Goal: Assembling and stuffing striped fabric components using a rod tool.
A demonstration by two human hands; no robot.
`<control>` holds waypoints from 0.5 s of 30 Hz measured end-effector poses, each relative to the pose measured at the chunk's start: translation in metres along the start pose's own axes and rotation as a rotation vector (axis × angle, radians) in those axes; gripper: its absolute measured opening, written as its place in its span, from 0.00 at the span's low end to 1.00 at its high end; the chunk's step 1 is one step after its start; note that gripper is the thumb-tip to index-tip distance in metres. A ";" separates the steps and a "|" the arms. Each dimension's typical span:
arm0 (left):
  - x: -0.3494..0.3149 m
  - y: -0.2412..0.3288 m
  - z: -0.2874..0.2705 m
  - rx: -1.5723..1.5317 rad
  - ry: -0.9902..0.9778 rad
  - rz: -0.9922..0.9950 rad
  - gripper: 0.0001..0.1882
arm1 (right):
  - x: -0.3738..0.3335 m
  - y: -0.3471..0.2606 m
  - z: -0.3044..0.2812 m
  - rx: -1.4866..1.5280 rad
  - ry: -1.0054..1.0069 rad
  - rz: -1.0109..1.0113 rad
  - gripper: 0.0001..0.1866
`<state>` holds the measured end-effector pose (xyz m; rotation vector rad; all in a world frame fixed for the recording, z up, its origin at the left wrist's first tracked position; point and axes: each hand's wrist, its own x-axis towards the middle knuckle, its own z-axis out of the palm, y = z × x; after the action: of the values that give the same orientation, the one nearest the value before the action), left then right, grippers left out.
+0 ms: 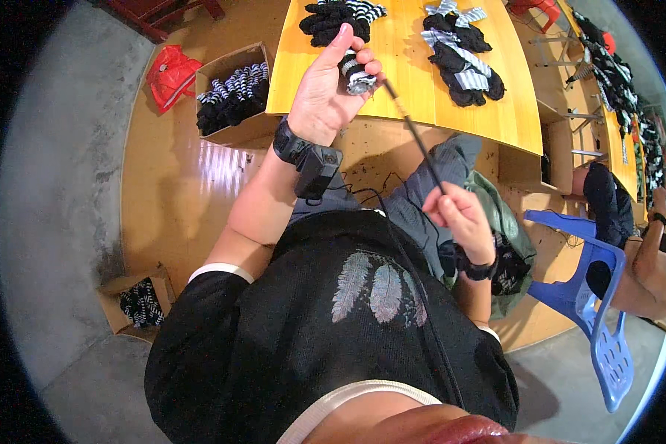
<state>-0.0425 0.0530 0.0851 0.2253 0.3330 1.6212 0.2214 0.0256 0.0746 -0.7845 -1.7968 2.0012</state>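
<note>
Left hand (pixel 327 90) curled — holding striped knit (pixel 357 75), right hand (pixel 464 218) pinching rod (pixel 422 146)

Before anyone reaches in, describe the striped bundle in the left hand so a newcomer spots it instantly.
Find the yellow table, then the left hand over its near edge. That hand grips the striped bundle; unlike the striped pieces lying on the table, it is held, greyish end showing.

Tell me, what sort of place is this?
It looks like a small workshop, perhaps for knitted goods. Black-and-white knitted bundles lie in piles on a yellow wooden table, a brown open cardboard box beside it holds more, and a second long yellow table has similar-looking heaps.
</note>
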 end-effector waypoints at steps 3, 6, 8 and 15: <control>-0.005 0.000 0.010 0.027 -0.065 -0.002 0.12 | 0.005 0.006 0.010 -0.062 -0.009 0.021 0.15; -0.011 0.000 0.018 0.058 -0.116 0.010 0.12 | 0.013 0.012 0.015 -0.123 0.027 -0.032 0.18; -0.013 -0.001 0.019 0.077 -0.138 0.021 0.12 | 0.016 0.012 0.016 -0.096 0.031 -0.041 0.18; -0.016 -0.004 0.026 0.056 -0.267 0.035 0.10 | 0.017 0.022 0.028 0.015 0.085 -0.116 0.20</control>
<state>-0.0285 0.0391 0.1086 0.4872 0.1698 1.5945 0.1936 0.0105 0.0514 -0.7321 -1.7367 1.8768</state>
